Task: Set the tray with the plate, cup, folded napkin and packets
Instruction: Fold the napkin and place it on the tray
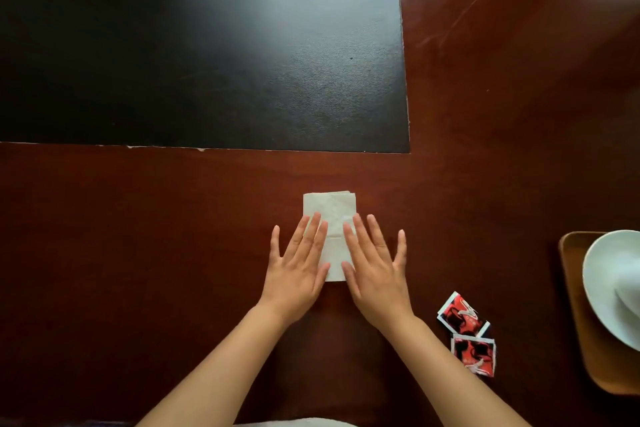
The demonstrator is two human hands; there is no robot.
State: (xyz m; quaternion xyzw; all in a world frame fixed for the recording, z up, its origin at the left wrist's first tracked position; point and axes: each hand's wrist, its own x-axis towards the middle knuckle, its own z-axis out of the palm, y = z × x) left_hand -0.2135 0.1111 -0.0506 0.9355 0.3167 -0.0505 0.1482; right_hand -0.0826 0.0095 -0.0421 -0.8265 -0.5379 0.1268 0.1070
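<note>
A folded white napkin lies on the dark red table in front of me. My left hand rests flat on its left side and my right hand flat on its right side, fingers spread, pressing it down. Two red and black packets lie on the table to the right of my right forearm, touching each other. At the right edge a wooden tray holds a white plate, partly cut off by the frame. A pale rounded shape sits on the plate; whether it is the cup is unclear.
A large black mat covers the far left and middle of the table. Bare polished wood lies to the right of the mat and around the napkin.
</note>
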